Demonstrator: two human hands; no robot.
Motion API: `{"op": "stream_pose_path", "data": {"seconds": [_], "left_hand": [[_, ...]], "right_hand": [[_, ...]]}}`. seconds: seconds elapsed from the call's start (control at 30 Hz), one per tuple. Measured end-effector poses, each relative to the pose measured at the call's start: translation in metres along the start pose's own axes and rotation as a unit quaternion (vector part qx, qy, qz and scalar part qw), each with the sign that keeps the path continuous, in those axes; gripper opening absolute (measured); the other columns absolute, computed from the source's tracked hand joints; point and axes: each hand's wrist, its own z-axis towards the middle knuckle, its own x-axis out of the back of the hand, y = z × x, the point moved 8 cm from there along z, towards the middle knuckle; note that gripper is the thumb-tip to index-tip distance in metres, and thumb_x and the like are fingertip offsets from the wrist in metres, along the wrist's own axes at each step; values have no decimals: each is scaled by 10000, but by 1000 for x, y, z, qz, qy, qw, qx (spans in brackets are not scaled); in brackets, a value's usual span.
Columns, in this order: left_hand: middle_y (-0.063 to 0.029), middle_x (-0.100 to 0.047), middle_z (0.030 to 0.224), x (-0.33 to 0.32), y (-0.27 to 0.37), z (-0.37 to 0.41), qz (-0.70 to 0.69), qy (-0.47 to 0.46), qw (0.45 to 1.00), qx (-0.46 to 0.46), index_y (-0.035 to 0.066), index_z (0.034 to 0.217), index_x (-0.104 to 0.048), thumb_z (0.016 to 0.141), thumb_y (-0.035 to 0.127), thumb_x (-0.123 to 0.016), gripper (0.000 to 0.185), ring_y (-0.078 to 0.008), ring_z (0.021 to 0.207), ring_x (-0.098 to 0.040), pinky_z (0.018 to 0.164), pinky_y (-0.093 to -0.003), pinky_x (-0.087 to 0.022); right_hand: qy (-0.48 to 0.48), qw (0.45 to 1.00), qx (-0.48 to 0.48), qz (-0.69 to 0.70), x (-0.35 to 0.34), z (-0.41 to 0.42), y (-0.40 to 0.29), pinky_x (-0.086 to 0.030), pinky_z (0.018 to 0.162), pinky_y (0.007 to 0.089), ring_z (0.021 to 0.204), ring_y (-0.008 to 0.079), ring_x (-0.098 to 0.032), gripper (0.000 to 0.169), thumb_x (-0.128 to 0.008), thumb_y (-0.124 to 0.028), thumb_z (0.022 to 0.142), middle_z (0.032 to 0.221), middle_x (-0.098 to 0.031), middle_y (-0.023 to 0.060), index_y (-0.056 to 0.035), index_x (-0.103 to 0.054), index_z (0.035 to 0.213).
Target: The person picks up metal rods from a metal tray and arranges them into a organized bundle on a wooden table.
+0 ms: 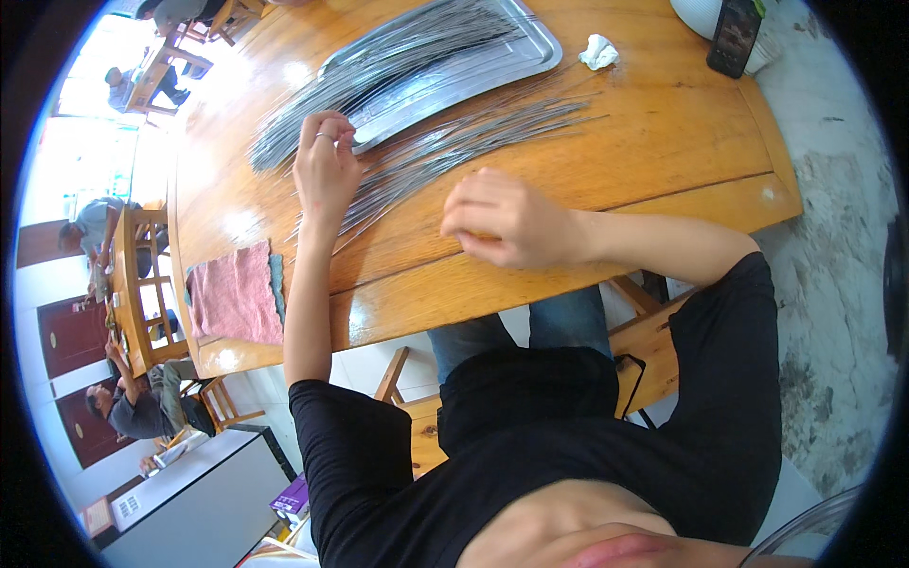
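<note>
Many thin metal skewers lie heaped across a rectangular metal tray on the wooden table. A looser row of similar skewers rests on the wood in front of the tray. My left hand, with a ring on one finger, is bent above the ends of the skewers at the tray's near left corner; whether its fingertips pinch one cannot be made out. Over the wood to the right of the loose row is my right hand, its fingers curled and slightly blurred; the inside of its grip is hidden.
A folded pink cloth lies over a teal cloth at the table's left edge. Crumpled white tissue sits right of the tray. Near the far right edge stand a dark phone and a white rounded object. People sit at other tables.
</note>
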Motion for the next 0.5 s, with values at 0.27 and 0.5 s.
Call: {"op": "stream_pose_path", "data": {"seconds": [0.27, 0.5], "left_hand": [[-85, -653, 974, 17, 24, -5, -30, 60, 996, -56, 30, 866, -645, 771, -115, -640, 173, -232, 789, -650, 658, -320, -542], [-90, -657, 987, 16, 29, -7, -41, 69, 992, -94, 19, 871, -650, 766, -130, -639, 183, -216, 773, -648, 635, -303, -537]], "right_hand": [[165, 876, -365, 270, 27, -8, 91, -500, 757, 232, 809, 82, -571, 257, -617, -158, 970, 987, -640, 39, -21, -582, 1185], [201, 869, -364, 269, 33, -13, 97, -498, 746, 227, 798, 76, -565, 213, -583, -136, 983, 981, -621, 40, -32, -549, 1166]]}}
